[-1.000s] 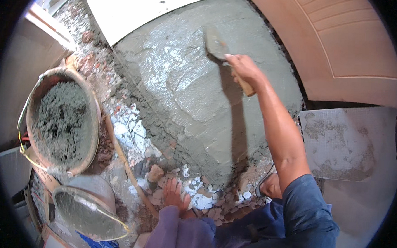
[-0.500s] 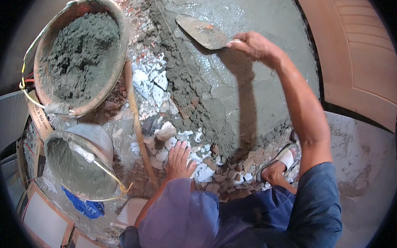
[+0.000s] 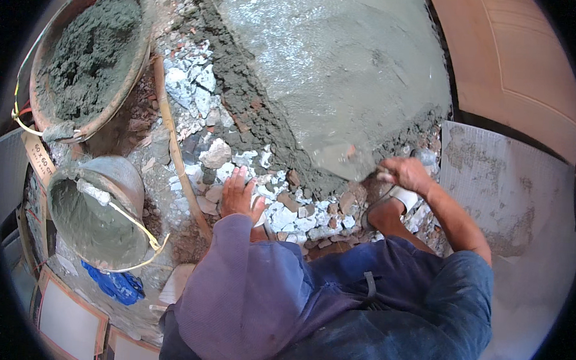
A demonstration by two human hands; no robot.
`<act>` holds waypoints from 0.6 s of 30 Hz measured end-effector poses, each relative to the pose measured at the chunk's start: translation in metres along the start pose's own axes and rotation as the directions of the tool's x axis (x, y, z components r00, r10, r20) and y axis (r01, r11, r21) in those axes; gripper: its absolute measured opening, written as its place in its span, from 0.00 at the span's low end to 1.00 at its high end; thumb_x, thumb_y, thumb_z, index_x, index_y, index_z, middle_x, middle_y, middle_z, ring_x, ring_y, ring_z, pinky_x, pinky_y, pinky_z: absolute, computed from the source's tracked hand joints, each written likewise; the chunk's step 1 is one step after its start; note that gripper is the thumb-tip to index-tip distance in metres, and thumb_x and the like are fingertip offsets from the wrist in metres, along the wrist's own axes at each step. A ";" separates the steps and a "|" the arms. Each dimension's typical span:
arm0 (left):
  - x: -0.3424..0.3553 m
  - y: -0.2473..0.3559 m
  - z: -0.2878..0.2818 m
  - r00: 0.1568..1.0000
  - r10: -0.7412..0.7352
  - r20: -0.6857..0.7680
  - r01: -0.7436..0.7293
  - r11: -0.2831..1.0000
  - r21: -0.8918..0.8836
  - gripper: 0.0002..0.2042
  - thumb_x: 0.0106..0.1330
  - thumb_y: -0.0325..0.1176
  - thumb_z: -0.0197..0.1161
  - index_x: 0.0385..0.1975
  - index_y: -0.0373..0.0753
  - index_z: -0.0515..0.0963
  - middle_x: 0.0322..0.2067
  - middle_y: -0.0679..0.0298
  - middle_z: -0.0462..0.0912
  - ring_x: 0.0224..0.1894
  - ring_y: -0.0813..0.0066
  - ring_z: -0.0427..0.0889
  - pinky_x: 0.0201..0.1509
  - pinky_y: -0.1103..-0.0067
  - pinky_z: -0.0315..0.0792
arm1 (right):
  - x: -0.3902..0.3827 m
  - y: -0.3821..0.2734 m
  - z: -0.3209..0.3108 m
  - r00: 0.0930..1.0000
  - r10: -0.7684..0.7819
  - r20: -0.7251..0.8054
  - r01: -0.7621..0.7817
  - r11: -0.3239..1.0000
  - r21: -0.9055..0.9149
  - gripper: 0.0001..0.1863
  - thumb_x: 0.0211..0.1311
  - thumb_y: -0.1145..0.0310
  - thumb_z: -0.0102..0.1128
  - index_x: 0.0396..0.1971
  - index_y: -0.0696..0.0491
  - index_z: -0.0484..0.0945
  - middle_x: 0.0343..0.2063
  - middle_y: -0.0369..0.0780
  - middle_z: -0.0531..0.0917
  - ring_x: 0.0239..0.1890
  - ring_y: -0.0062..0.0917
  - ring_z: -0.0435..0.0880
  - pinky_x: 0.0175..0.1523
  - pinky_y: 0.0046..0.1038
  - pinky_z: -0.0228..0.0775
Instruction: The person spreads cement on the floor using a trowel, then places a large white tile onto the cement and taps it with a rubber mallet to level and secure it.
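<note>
Our right hand point(image 3: 407, 174) gripped the trowel point(image 3: 342, 161) at the wet mortar's point(image 3: 342, 67) near edge, mid-smoothing. Our left hand point(image 3: 240, 194) lay open on the rubble point(image 3: 202, 94). Next we judged a steady, flat stroke was needed.

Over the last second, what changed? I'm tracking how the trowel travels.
The right hand drew the trowel from the far side of the wet mortar back to its near edge, beside the rubble. The grip stayed. The left hand stayed planted on the rubble; both buckets unmoved.
</note>
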State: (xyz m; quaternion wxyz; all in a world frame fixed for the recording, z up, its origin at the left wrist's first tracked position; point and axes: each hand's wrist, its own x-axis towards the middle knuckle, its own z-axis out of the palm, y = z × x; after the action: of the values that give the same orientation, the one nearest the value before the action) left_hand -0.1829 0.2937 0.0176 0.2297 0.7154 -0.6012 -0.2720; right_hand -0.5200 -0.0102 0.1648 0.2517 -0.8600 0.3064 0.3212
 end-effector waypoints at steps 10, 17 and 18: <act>0.002 0.002 0.002 0.998 0.035 -0.045 -0.035 0.999 0.011 0.27 0.58 0.39 0.63 0.57 0.39 0.69 0.66 0.45 0.60 0.70 0.45 0.56 0.70 0.55 0.49 | -0.034 -0.035 0.070 0.949 0.181 -0.258 -0.094 0.944 0.315 0.20 0.64 0.48 0.57 0.39 0.52 0.77 0.29 0.48 0.83 0.32 0.48 0.83 0.36 0.45 0.73; 0.000 -0.005 0.009 0.998 0.043 -0.045 -0.041 0.998 0.053 0.26 0.55 0.44 0.65 0.52 0.39 0.73 0.66 0.45 0.59 0.70 0.48 0.56 0.71 0.56 0.49 | -0.038 -0.047 0.056 0.949 0.258 -0.179 -0.181 0.915 0.361 0.22 0.62 0.46 0.58 0.38 0.52 0.78 0.30 0.49 0.83 0.35 0.47 0.83 0.38 0.43 0.74; 0.000 -0.006 0.011 0.998 0.042 -0.042 -0.039 0.996 0.075 0.26 0.54 0.44 0.66 0.51 0.39 0.74 0.66 0.45 0.61 0.70 0.48 0.57 0.70 0.55 0.51 | -0.026 -0.047 0.053 0.929 0.241 -0.281 -0.113 0.907 0.405 0.22 0.62 0.46 0.58 0.38 0.53 0.78 0.30 0.49 0.83 0.35 0.48 0.83 0.38 0.42 0.74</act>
State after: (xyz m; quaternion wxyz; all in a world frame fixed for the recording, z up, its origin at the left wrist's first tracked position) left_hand -0.1860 0.2951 0.0053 0.2216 0.7169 -0.6201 -0.2290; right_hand -0.5243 0.0654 0.1587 0.3295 -0.8036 0.4779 0.1313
